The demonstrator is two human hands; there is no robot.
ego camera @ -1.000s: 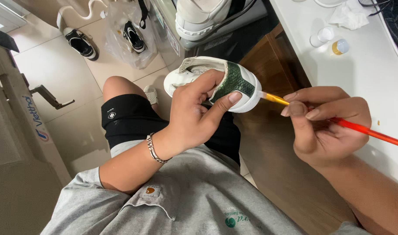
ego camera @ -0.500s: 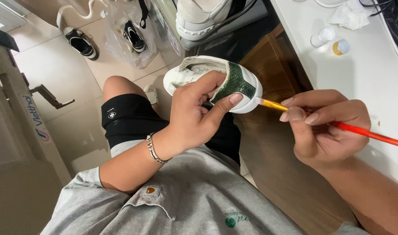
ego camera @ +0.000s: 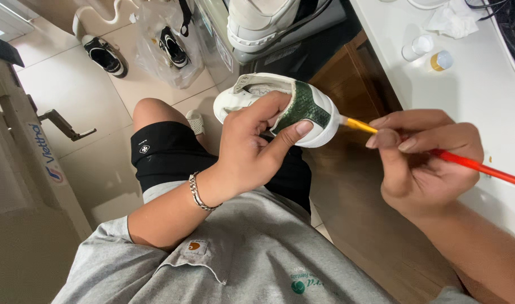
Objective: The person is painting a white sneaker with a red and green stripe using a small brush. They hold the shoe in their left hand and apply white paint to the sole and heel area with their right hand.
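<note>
My left hand (ego camera: 256, 147) grips a white sneaker (ego camera: 280, 104) with a green scaly heel patch, held over my lap with the heel turned right. Its thumb lies across the green patch. My right hand (ego camera: 424, 160) pinches a red-handled paintbrush (ego camera: 466, 163) with a yellow ferrule. The brush tip touches the white heel edge of the sneaker. A silver bracelet sits on my left wrist.
A white desk (ego camera: 471, 84) at the right carries two small paint jars (ego camera: 429, 53) and crumpled tissue (ego camera: 452, 22). Another white shoe (ego camera: 269, 22) rests on a grey box above. Black-and-white shoes (ego camera: 105, 56) and a plastic bag lie on the tiled floor.
The sneaker has tilted slightly and the brush tip has shifted a little along the heel edge. Both hands stay in nearly the same place.
</note>
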